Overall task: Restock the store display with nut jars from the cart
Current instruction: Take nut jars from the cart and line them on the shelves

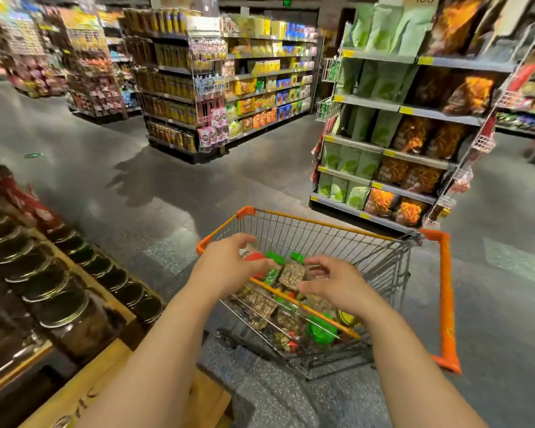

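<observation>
Dim store interior lit from overhead; glare patches shine on the floor. Wide-angle distortion bends the edges, and distant shelves look soft and blurred.

Counts from my feed: one cart, two hands.
I count one orange-rimmed cart, one left hand, one right hand, three green-lidded jars showing clearly, one red lid; display jars are too blurred to count.

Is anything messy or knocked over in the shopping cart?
A bit messy: the nut jars lie jumbled in the cart, tipped at different angles, not upright. Nothing looks spilled or broken. The jars on the wooden display sit in neat rows.
</observation>
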A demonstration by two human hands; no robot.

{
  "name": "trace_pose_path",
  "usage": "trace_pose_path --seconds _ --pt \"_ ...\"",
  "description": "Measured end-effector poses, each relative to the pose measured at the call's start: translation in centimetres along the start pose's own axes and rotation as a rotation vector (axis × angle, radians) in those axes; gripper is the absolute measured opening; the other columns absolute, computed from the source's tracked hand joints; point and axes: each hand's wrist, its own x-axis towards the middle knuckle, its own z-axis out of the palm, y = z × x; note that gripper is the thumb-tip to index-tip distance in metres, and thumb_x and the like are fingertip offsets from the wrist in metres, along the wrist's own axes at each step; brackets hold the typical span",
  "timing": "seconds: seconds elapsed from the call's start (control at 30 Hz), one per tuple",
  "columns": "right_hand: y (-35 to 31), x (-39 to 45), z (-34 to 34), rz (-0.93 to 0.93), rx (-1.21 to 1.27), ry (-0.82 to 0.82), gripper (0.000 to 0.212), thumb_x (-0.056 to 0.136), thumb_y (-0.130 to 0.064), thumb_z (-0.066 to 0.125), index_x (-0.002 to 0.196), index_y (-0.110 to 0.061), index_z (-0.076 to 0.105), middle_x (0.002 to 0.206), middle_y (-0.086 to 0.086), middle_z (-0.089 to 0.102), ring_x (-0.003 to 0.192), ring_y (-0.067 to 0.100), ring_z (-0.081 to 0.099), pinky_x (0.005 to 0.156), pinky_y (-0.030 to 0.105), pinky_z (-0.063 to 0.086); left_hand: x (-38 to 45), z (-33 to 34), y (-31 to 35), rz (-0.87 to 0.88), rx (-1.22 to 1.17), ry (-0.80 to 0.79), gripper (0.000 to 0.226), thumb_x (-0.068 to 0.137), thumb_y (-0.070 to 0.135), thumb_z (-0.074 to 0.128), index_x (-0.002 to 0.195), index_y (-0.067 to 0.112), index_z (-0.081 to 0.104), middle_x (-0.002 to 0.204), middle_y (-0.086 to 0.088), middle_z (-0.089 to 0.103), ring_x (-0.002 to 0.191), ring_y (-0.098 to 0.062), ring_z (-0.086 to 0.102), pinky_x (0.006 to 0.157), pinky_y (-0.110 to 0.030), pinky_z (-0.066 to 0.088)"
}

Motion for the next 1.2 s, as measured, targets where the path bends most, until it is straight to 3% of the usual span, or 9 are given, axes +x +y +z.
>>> trace_pose_path --seconds 0.1,0.2,0.27,0.4,0.73,0.93,1.0,1.1,1.2 --pt "-0.5 2.1 0.9 0.024 0.029 0.002 0.060 0.083 -0.031 0.084 0.136 -0.030 0.057 0.123 -0.003 0.063 0.105 0.009 0.060 0.070 0.007 0.046 2.9 -1.0 -1.5 0.000 -0.024 0.007 0.072 0.080 0.058 0.078 0.142 0.030 0.056 0.142 0.003 0.061 0.126 -0.019 0.058 0.101 -0.035 0.048" --pt "-0.4 4.6 1.7 0.069 0.058 -0.005 0.063 0.078 -0.036 0.087 0.134 -0.032 0.058 0.126 -0.003 0.066 0.109 0.013 0.065 0.096 0.034 0.056 5.3 -1.3 -3.2 -0.023 -0.042 -0.021 0.075 0.080 0.060 0.078 0.145 0.030 0.053 0.145 0.001 0.059 0.129 -0.021 0.056 0.102 -0.036 0.047" --pt "-0.2 6.1 2.0 0.098 0.069 -0.014 0.063 0.077 -0.035 0.088 0.133 -0.033 0.059 0.124 -0.004 0.067 0.110 0.014 0.066 0.099 0.042 0.055 6.5 -1.1 -4.2 -0.051 -0.056 -0.035 0.078 0.080 0.060 0.078 0.147 0.031 0.051 0.147 0.001 0.057 0.131 -0.022 0.055 0.101 -0.036 0.046" --pt "0.8 9.7 2.5 0.134 0.088 -0.045 0.064 0.078 -0.029 0.087 0.135 -0.029 0.057 0.127 0.001 0.066 0.110 0.015 0.066 0.098 0.040 0.056 9.3 -0.3 -6.2 -0.093 -0.082 -0.061 0.080 0.082 0.056 0.078 0.150 0.029 0.047 0.148 0.001 0.056 0.131 -0.022 0.055 0.093 -0.030 0.042" --pt "5.7 21.5 3.9 0.223 0.149 -0.157 0.068 0.084 -0.026 0.083 0.143 -0.026 0.049 0.129 0.006 0.062 0.111 0.019 0.064 0.097 0.033 0.051 18.4 3.8 -11.3 -0.290 -0.027 -0.148 0.093 0.078 0.061 0.079 0.155 0.028 0.038 0.152 -0.006 0.049 0.135 -0.027 0.051 0.098 -0.034 0.043" --pt "10.3 29.9 6.2 0.342 0.273 -0.175 0.069 0.081 -0.011 0.085 0.140 -0.019 0.051 0.129 0.016 0.059 0.104 0.020 0.059 0.075 0.021 0.051 25.3 8.6 -14.5 -0.439 -0.054 -0.194 0.096 0.077 0.056 0.082 0.156 0.025 0.037 0.156 -0.008 0.044 0.139 -0.027 0.047 0.105 -0.033 0.039" --pt "12.2 32.6 7.4 0.386 0.327 -0.180 0.067 0.076 -0.007 0.087 0.132 -0.022 0.053 0.132 0.022 0.058 0.107 0.020 0.057 0.082 0.027 0.052 27.7 10.8 -15.8 -0.495 -0.074 -0.211 0.098 0.076 0.053 0.084 0.156 0.025 0.036 0.153 -0.009 0.048 0.140 -0.026 0.046 0.105 -0.032 0.039" --pt "14.6 35.9 8.8 0.453 0.345 -0.208 0.086 0.055 -0.038 0.097 0.129 -0.029 0.053 0.132 0.014 0.059 0.115 0.025 0.062 0.101 0.039 0.051 30.7 13.9 -17.8 -0.572 -0.116 -0.253 0.107 0.070 0.063 0.084 0.157 0.029 0.032 0.145 -0.009 0.056 0.139 -0.025 0.048 0.106 -0.035 0.043" --pt "17.4 39.3 10.7 0.510 0.326 -0.295 0.083 0.071 -0.019 0.092 0.143 -0.020 0.050 0.136 0.012 0.057 0.127 0.023 0.055 0.104 0.035 0.046 33.4 16.7 -19.9 -0.642 -0.124 -0.264 0.104 0.072 0.068 0.079 0.157 0.032 0.031 0.151 -0.008 0.049 0.137 -0.028 0.049 0.109 -0.039 0.044"
